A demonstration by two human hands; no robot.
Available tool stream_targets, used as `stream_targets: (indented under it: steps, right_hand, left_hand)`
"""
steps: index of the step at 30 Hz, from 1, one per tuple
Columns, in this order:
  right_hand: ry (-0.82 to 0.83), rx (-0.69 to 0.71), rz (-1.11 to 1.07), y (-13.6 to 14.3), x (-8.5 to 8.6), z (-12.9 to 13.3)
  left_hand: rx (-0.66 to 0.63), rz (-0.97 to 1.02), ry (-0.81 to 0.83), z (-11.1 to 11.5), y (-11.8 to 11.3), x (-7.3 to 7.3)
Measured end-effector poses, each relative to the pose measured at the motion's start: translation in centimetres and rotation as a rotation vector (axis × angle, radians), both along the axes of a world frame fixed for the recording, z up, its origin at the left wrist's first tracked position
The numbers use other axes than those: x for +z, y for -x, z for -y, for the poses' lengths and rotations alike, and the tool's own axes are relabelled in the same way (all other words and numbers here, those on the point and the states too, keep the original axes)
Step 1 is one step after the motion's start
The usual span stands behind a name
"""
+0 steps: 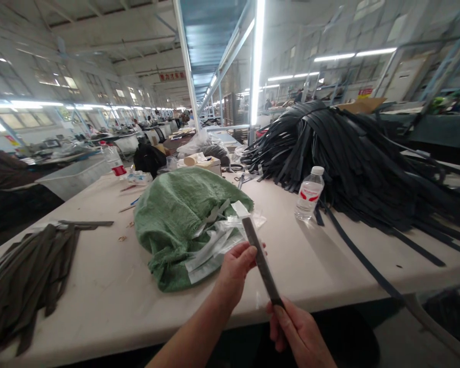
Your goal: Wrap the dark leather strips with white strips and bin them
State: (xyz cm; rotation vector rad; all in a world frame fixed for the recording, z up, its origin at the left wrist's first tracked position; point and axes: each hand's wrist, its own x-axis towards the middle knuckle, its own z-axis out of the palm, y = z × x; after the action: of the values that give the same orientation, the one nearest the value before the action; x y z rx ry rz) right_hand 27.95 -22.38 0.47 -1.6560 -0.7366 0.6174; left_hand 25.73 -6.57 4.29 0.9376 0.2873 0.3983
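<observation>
My left hand (235, 268) holding the upper half of the dark strip (263, 268), thumb laid on it, my bare left forearm (193, 329) slanting toward it, my right hand (298, 327) gripping its lower end, fingers (276, 335) bent.

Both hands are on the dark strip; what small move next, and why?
I'd probably slide the left hand along the dark strip toward its far end, with the right hand holding the near end. The left hand pinches it only partway along, and a pale strip sticks out past the far end, seemingly unsupported there.
</observation>
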Motion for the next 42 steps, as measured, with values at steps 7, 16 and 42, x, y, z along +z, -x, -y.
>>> stream_targets:
  steps: [7,16,42]
  right_hand:
    - [-0.028,-0.026,0.042,0.2,0.6,-1.5]
    - [-0.009,0.076,0.031,1.3,-0.6,-3.2]
    - [-0.040,0.472,0.267,5.0,2.1,-10.0]
  left_hand:
    - [-0.147,-0.061,-0.043,1.1,1.9,-1.2]
    - [0.069,-0.109,0.061,-0.3,2.6,-0.3]
    - [0.565,-0.062,0.018,-6.6,15.9,1.7]
